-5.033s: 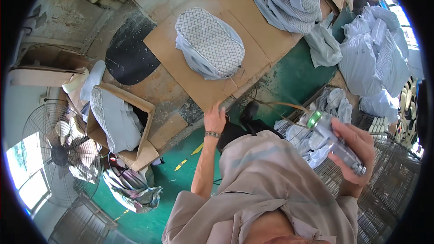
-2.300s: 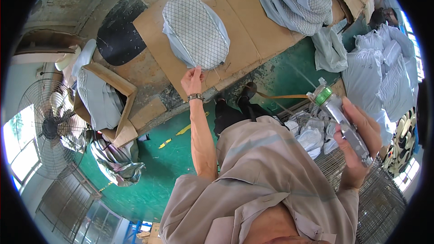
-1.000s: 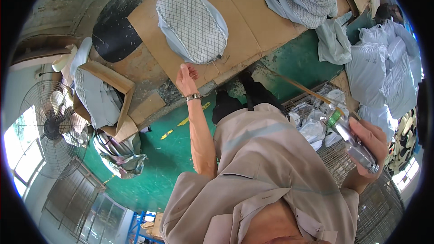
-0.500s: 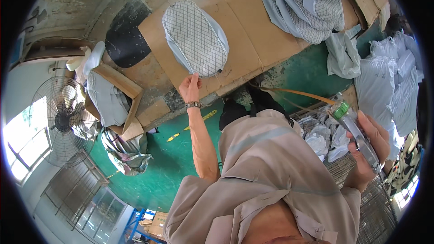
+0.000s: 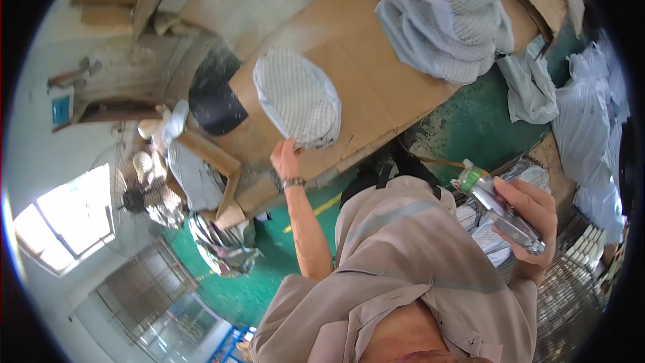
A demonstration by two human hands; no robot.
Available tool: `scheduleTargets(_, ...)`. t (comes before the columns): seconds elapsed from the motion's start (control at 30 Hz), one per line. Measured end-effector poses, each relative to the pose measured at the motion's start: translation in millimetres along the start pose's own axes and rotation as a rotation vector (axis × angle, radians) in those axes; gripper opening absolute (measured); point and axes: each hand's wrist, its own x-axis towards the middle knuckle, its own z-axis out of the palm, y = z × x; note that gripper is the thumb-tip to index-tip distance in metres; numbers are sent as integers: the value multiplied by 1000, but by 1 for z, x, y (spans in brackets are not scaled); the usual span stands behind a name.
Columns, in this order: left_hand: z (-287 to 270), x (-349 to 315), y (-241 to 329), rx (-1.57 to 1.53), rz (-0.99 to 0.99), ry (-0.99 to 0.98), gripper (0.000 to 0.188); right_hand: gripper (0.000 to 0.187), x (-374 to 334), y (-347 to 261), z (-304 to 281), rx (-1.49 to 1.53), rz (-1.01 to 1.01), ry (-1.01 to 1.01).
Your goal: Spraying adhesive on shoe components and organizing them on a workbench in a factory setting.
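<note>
An oval white fabric piece (image 5: 295, 97) with a grid pattern and a pale grey border lies on the cardboard-covered table. My left hand (image 5: 287, 161) is at its near edge, the fingertips closed on the fabric rim. To the right, away from the table, my right hand (image 5: 531, 215) is wrapped around a grey, partly clear handheld tool (image 5: 502, 212) with a green end. An orange cord or hose (image 5: 443, 161) runs from near that green end toward the table's edge; its far end is hidden.
More gridded fabric pieces (image 5: 447, 27) are heaped at the table's far right. Brown cardboard (image 5: 366, 74) covers the tabletop beside a black sheet (image 5: 215, 91). White bags (image 5: 588, 121) stand at right. Leftward are an open carton (image 5: 228, 178) and a wire fan (image 5: 134, 198).
The view has shifted, so the table sits lower in it. My right hand has brought the tool inward and tilted its green end leftward. My left hand stays at the fabric's near edge.
</note>
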Motion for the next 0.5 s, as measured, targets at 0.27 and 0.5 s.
scheduleTargets(0.27, 134, 8, 209, -544, 193, -428, 39, 76, -16, 59, -14, 76, -49, -37)
scheduleTargets(0.5, 325, 15, 360, -731, 477, -982, 50, 66, -36, 73, -15, 34, -2, 95)
